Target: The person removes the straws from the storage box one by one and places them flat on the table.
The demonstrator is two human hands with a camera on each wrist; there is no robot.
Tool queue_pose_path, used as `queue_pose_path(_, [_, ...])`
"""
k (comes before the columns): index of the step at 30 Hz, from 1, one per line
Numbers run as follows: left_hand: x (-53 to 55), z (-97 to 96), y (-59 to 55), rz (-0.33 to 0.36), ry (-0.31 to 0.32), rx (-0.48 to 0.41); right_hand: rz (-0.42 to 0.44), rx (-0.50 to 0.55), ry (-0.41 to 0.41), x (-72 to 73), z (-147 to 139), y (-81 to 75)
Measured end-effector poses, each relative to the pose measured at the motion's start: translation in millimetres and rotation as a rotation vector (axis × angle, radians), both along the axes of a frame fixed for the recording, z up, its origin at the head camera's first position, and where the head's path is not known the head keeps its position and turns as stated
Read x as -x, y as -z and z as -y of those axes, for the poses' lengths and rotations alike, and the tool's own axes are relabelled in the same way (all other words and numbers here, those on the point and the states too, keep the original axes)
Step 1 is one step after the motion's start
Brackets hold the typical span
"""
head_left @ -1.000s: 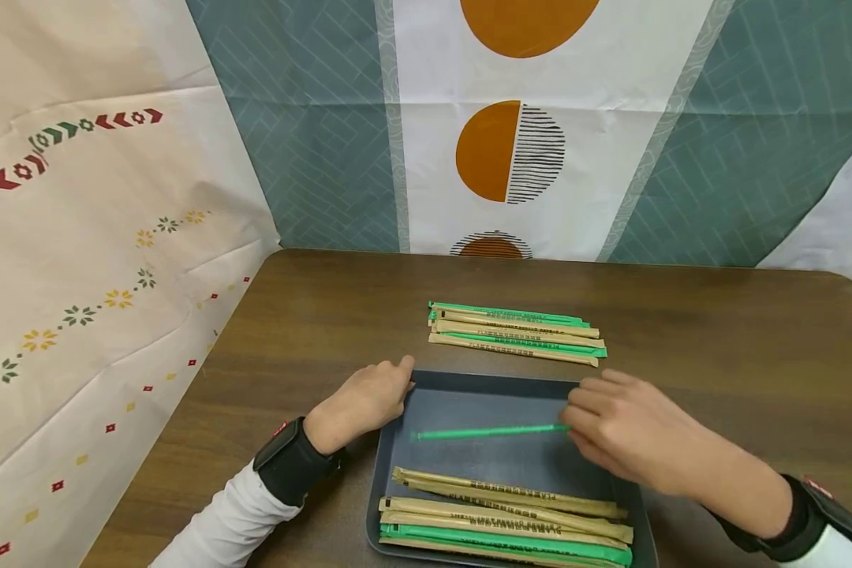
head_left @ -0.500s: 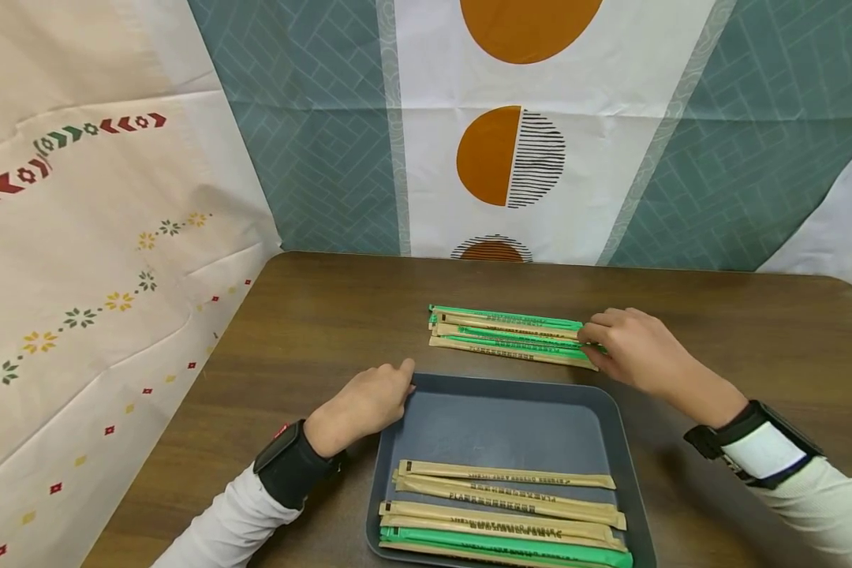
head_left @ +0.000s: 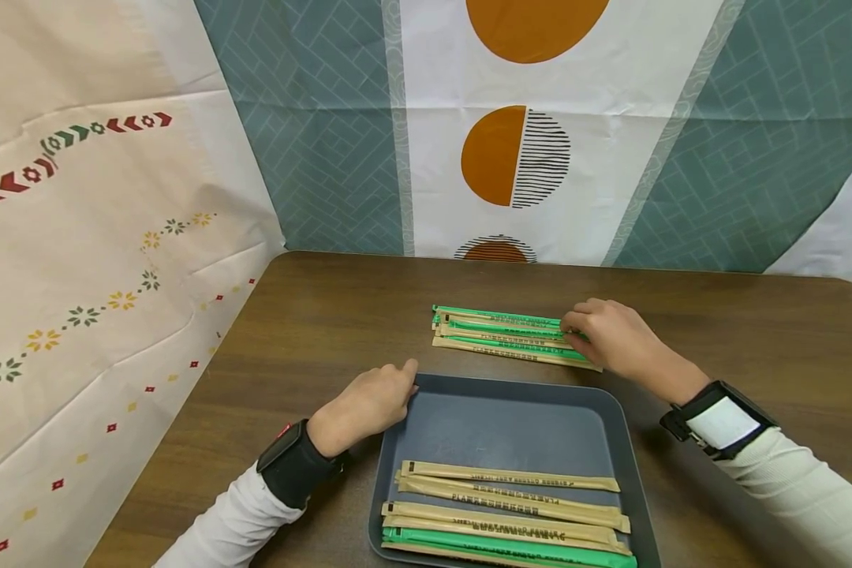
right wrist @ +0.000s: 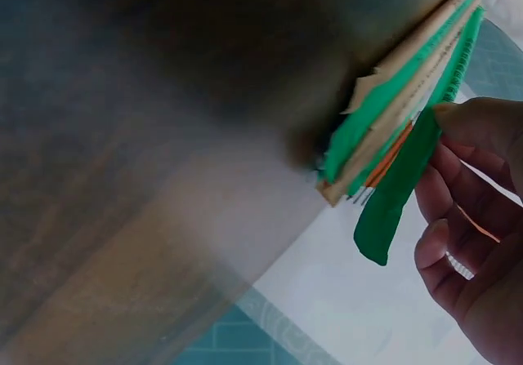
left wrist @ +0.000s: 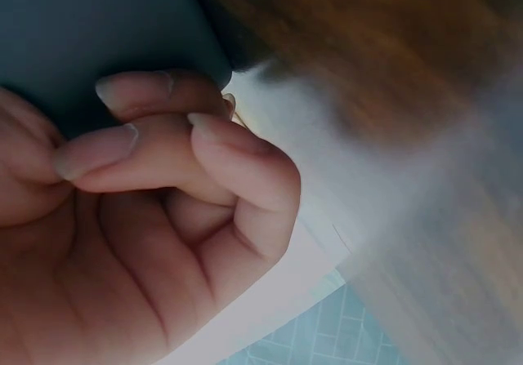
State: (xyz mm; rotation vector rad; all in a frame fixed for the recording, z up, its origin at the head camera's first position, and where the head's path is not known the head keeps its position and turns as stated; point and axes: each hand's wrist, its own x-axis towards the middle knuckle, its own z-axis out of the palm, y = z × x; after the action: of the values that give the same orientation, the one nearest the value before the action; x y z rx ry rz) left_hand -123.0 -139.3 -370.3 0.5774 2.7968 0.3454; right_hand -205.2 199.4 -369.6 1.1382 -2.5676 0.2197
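Note:
My right hand [head_left: 614, 339] is at the right end of a pile of slim, printed green and tan stick packets [head_left: 497, 352] on the table. Its thumb and fingers pinch a green stick packet [right wrist: 417, 161], as the right wrist view shows. In the head view that packet lies along the pile, its end hidden by the hand. My left hand [head_left: 365, 398] holds the far left corner of a dark grey tray [head_left: 511, 418]; its fingers [left wrist: 106, 153] are curled in the left wrist view. In the tray's near half lie several tan packets [head_left: 511, 476] and a green packet [head_left: 511, 544].
The brown wooden table [head_left: 341, 315] carries the tray near its front and the pile behind it. A patterned cloth [head_left: 497, 47] hangs along the back edge. On the left a light printed cloth [head_left: 113, 331] borders the table.
My right hand has carried the green packet from above the tray back to the pile, then shifted slightly left and away along it. The left hand has stayed at the tray's corner.

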Motion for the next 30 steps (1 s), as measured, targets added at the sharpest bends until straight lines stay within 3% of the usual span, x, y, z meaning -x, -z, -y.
queue_pose_path(4, [0.1, 0.7, 1.1, -0.002, -0.002, 0.006, -0.018, 0.009, -0.028, 3.1, -1.5, 5.4])
queue_pose_path(9, [0.4, 1.3, 1.8, -0.002, -0.009, 0.007, -0.108, 0.071, -0.091, 7.2, -3.3, 10.2])
queue_pose_path(13, [0.8, 1.6, 1.5, -0.008, -0.001, 0.005, -0.151, 0.142, -0.154, 1.7, -4.4, 6.4])
queue_pose_path(17, [1.4, 1.3, 0.6, -0.007, -0.001, 0.01, -0.166, 0.178, -0.251, -14.7, -1.5, -1.1])
queue_pose_path(22, [1.4, 0.6, -0.3, -0.009, -0.008, 0.011, -0.141, 0.18, -0.325, -46.1, 6.5, -7.6])
queue_pose_path(30, [1.3, 0.1, 1.7, -0.001, -0.008, 0.005, -0.033, 0.198, -0.395, -94.4, 13.7, 3.1])
